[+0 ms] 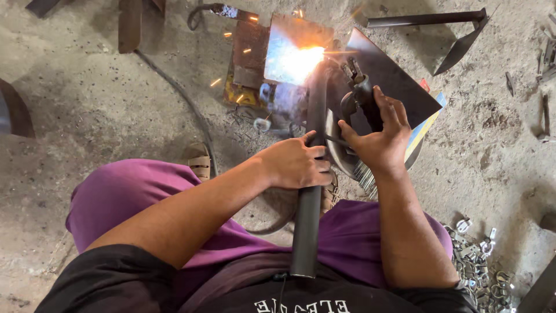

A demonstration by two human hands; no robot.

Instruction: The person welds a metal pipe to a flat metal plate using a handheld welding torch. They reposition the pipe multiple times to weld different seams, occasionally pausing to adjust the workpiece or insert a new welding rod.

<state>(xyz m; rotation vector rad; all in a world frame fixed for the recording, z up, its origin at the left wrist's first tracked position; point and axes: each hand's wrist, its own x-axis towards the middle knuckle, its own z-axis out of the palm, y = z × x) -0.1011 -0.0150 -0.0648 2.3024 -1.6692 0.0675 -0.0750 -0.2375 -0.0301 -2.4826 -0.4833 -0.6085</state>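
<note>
The left hand (295, 164) is closed around a long dark metal tube (308, 197), gripping it near its middle. The tube runs from the person's lap, across purple trousers (121, 197), out toward a bright welding arc (298, 61) at its far end. The right hand (379, 136) is wrapped tight on the handle of a black electrode holder (362, 93), with a thin welding rod (336, 139) passing just beside the thumb.

The arc burns against a rusty upright steel plate (298, 40), throwing orange sparks over the concrete floor (116, 104). Just right of the tube lies a dark flat metal sheet (399, 81); under its lower edge shows a flat piece with yellow and blue stripes (425, 124), and a small red corner peeks out beside it. A black cable (185, 98) curves across the floor past a tan sandal (200, 165). At far right, near the person's knee, sits a heap of small shiny metal brackets (480, 266). An angled steel bar (428, 20) lies at the top right.
</note>
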